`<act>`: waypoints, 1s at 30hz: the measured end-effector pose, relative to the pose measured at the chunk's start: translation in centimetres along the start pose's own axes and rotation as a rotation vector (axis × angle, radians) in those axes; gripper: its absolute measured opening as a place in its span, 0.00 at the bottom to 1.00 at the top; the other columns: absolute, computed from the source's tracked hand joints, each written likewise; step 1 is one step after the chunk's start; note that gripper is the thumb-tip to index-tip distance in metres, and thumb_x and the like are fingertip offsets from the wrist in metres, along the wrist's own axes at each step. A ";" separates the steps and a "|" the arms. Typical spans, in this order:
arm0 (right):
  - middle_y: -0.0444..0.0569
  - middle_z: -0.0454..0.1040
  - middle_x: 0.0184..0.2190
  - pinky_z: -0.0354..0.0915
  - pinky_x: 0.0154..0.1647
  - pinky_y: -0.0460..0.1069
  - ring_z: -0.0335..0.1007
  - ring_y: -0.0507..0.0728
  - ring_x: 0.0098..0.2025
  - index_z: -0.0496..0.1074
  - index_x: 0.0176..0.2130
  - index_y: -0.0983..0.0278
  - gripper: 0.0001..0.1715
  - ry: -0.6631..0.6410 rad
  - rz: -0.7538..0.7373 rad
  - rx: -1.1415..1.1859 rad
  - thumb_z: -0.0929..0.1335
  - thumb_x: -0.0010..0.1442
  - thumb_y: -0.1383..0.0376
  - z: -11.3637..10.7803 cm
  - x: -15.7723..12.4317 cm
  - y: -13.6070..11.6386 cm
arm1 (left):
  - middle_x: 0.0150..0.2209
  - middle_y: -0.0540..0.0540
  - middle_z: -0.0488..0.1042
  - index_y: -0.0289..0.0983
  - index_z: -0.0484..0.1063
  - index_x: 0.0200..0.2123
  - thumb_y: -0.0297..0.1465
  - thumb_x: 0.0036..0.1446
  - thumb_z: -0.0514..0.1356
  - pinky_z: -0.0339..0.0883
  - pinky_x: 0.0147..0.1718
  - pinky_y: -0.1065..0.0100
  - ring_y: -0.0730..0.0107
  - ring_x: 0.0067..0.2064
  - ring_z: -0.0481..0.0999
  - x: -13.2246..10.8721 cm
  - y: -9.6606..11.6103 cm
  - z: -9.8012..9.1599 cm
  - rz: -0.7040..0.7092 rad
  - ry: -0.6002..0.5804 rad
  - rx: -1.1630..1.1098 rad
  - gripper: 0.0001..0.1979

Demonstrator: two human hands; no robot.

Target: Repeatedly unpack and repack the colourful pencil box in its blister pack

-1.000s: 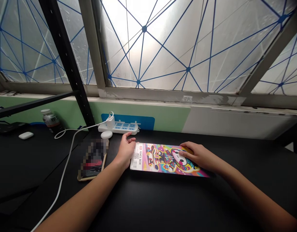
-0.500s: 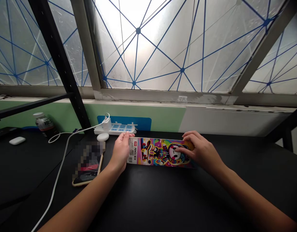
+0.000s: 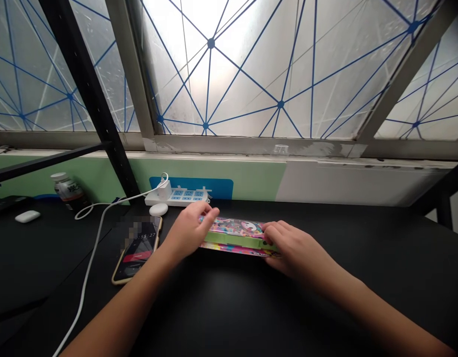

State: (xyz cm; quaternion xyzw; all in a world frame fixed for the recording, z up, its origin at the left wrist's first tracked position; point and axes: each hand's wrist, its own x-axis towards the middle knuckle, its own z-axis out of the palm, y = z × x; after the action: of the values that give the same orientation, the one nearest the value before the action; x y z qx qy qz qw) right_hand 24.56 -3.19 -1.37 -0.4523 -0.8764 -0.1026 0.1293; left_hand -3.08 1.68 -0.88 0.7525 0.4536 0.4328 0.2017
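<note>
A long pencil box (image 3: pixel 232 239) with a colourful cartoon print on its upper face and a green side lies across the middle of the black table. A bright printed layer shows below the green side. My left hand (image 3: pixel 190 229) is closed on the box's left end, its thumb along the top edge. At the right end my right hand (image 3: pixel 294 246) grips it, fingers curled over the top and front, thumb low near the underside. My fingers hide both ends of the box.
To the left lies a phone (image 3: pixel 139 250) with a lit screen. Behind it are a white round case (image 3: pixel 158 209) and a power strip (image 3: pixel 178 197) with a white cable (image 3: pixel 97 253). Farther left stand a bottle (image 3: pixel 69 191) and another small white case (image 3: pixel 27 216). A black metal post (image 3: pixel 91 99) rises at the back left.
The pencil box has been tipped, so its green side now shows instead of the broad printed face. My right hand has moved left and down around its end; my left thumb has shifted on top.
</note>
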 end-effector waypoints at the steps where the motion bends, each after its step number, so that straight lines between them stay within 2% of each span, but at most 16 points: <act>1: 0.54 0.74 0.39 0.67 0.34 0.55 0.70 0.64 0.38 0.65 0.36 0.59 0.13 -0.024 -0.008 0.003 0.70 0.49 0.70 0.1 0.1 -0.2 | 0.39 0.44 0.78 0.41 0.76 0.37 0.46 0.62 0.58 0.65 0.47 0.60 0.54 0.45 0.75 -0.2 -0.3 0.2 0.055 -0.058 0.075 0.15; 2: 0.54 0.74 0.39 0.68 0.35 0.55 0.69 0.64 0.38 0.66 0.37 0.60 0.15 -0.047 -0.020 0.014 0.71 0.49 0.69 0.1 0.1 -0.3 | 0.45 0.42 0.78 0.42 0.76 0.42 0.46 0.60 0.61 0.62 0.52 0.59 0.51 0.51 0.73 -0.4 -0.6 0.5 0.092 -0.114 0.115 0.15; 4: 0.53 0.73 0.40 0.69 0.37 0.56 0.69 0.64 0.39 0.67 0.41 0.61 0.17 -0.075 -0.042 0.060 0.73 0.50 0.65 0.2 0.2 -0.4 | 0.53 0.40 0.76 0.43 0.75 0.50 0.48 0.56 0.65 0.57 0.57 0.56 0.47 0.58 0.69 -0.7 -1.2 1.2 0.111 -0.211 0.147 0.22; 7: 0.53 0.72 0.41 0.69 0.41 0.57 0.68 0.63 0.42 0.69 0.45 0.60 0.15 -0.085 -0.056 0.166 0.71 0.59 0.60 0.2 0.3 -0.1 | 0.56 0.39 0.74 0.44 0.72 0.54 0.51 0.54 0.65 0.54 0.59 0.52 0.45 0.59 0.68 -1.1 -1.9 2.1 0.085 -0.314 0.213 0.29; 10: 0.54 0.72 0.46 0.69 0.45 0.58 0.69 0.63 0.45 0.69 0.48 0.59 0.15 -0.089 -0.017 0.272 0.68 0.63 0.56 0.5 0.3 0.9 | 0.56 0.38 0.73 0.44 0.70 0.57 0.53 0.53 0.65 0.53 0.58 0.49 0.44 0.58 0.68 -1.1 -2.0 2.3 0.064 -0.325 0.270 0.32; 12: 0.55 0.71 0.52 0.68 0.51 0.60 0.68 0.65 0.52 0.68 0.52 0.58 0.22 -0.107 0.035 0.330 0.68 0.63 0.51 0.7 0.2 1.8 | 0.56 0.38 0.73 0.45 0.69 0.58 0.54 0.51 0.65 0.54 0.58 0.48 0.43 0.58 0.67 -1.1 -1.9 2.2 0.055 -0.328 0.280 0.34; 15: 0.59 0.63 0.63 0.59 0.62 0.64 0.58 0.69 0.64 0.63 0.61 0.60 0.38 -0.172 0.125 0.376 0.69 0.59 0.43 1.4 0.2 3.3 | 0.57 0.37 0.72 0.45 0.66 0.61 0.54 0.51 0.65 0.57 0.56 0.48 0.42 0.58 0.66 -1.1 -1.8 2.0 0.061 -0.336 0.298 0.38; 17: 0.61 0.58 0.66 0.56 0.64 0.65 0.53 0.71 0.67 0.58 0.65 0.61 0.47 -0.216 0.184 0.403 0.69 0.56 0.41 1.8 0.1 4.3 | 0.57 0.37 0.71 0.45 0.64 0.63 0.54 0.50 0.66 0.57 0.56 0.47 0.41 0.58 0.65 -1.1 -1.6 1.9 0.098 -0.311 0.317 0.41; 20: 0.60 0.61 0.65 0.58 0.62 0.64 0.57 0.72 0.65 0.56 0.67 0.59 0.54 -0.212 0.240 0.428 0.71 0.52 0.39 2.0 0.2 5.1 | 0.55 0.38 0.71 0.45 0.63 0.64 0.53 0.48 0.68 0.55 0.57 0.47 0.43 0.57 0.65 -1.1 -1.0 2.0 0.194 -0.231 0.347 0.42; 25: 0.57 0.69 0.57 0.58 0.60 0.64 0.63 0.71 0.58 0.66 0.59 0.57 0.50 0.000 0.151 0.308 0.76 0.43 0.39 1.3 0.7 5.1 | 0.53 0.40 0.72 0.46 0.62 0.64 0.52 0.44 0.72 0.50 0.61 0.46 0.46 0.56 0.66 -1.1 -0.1 2.5 0.321 -0.109 0.439 0.46; 30: 0.58 0.70 0.51 0.59 0.56 0.64 0.65 0.71 0.54 0.62 0.61 0.59 0.56 0.163 0.087 0.147 0.77 0.41 0.40 0.6 0.7 4.6 | 0.59 0.35 0.68 0.41 0.59 0.66 0.53 0.49 0.69 0.42 0.65 0.42 0.43 0.61 0.63 -1.0 0.3 2.0 0.380 0.006 0.569 0.46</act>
State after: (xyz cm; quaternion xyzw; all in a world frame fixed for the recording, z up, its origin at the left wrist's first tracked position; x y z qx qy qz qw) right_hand 27.84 0.08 -1.41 -0.4692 -0.8477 -0.0688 0.2376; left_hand -1.46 0.88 -2.27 0.8485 0.4082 0.3209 -0.1019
